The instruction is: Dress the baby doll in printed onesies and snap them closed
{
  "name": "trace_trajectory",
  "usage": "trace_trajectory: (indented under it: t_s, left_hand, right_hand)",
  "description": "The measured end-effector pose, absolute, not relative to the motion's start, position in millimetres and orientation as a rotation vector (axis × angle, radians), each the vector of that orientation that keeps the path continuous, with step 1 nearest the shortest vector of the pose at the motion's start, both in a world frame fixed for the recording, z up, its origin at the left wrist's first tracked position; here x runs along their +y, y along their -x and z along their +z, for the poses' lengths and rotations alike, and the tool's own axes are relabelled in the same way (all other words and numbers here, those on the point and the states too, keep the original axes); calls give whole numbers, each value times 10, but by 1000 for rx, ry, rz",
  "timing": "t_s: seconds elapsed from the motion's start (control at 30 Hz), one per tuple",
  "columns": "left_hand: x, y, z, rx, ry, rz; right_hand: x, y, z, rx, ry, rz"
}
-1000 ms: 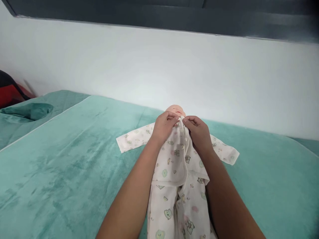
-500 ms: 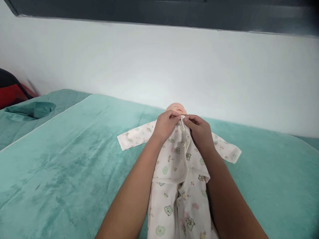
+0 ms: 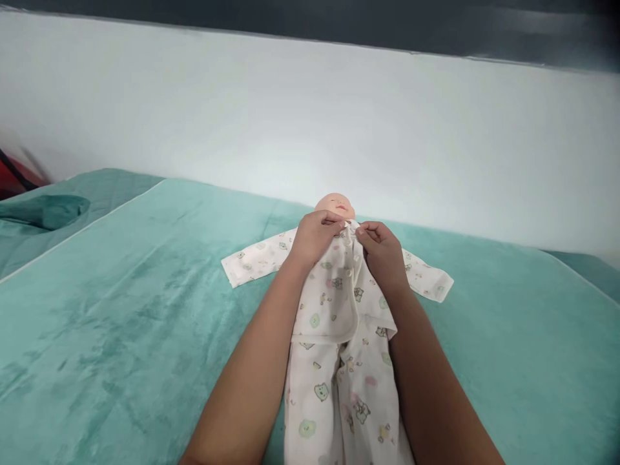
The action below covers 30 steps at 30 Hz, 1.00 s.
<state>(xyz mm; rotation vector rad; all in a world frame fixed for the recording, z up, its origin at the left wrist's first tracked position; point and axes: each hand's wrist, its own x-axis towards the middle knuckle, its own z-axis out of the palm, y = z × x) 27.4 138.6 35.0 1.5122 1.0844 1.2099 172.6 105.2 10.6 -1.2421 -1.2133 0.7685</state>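
Note:
A baby doll (image 3: 335, 205) lies on its back on a teal blanket (image 3: 121, 303), dressed in a white printed sleepsuit (image 3: 339, 349) with small animal motifs. Its sleeves spread flat to both sides. My left hand (image 3: 314, 237) pinches the left edge of the suit's front opening at the doll's neck. My right hand (image 3: 382, 253) pinches the opposite edge just beside it. Both hands are closed on the fabric, nearly touching each other. A row of small snaps runs down the front below them.
A white wall (image 3: 310, 123) rises right behind the doll's head, with a dark band above it. At far left lie a dark green pillow (image 3: 46, 211) and a red and black object (image 3: 12, 177). The blanket spreads wide on both sides.
My hands have stayed at the collar and brought the two edges flatter against the doll's chest. The view has shifted slightly, so more of the doll's head shows.

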Motion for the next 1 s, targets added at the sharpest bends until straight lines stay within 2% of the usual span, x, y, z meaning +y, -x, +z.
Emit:
trace_trajectory:
  t_s: [0.47, 0.77, 1.0]
  left_hand:
    - [1376, -244, 345, 1069, -1521, 1145]
    - [1403, -271, 301, 1074, -1459, 1253]
    - [1378, -270, 316, 897, -1076, 1352]
  right_hand:
    - [1031, -1630, 273, -1588, 1288, 540]
    - [1018, -1634, 258, -1518, 1261, 691]
    - [982, -1619, 259, -1425, 1293, 717]
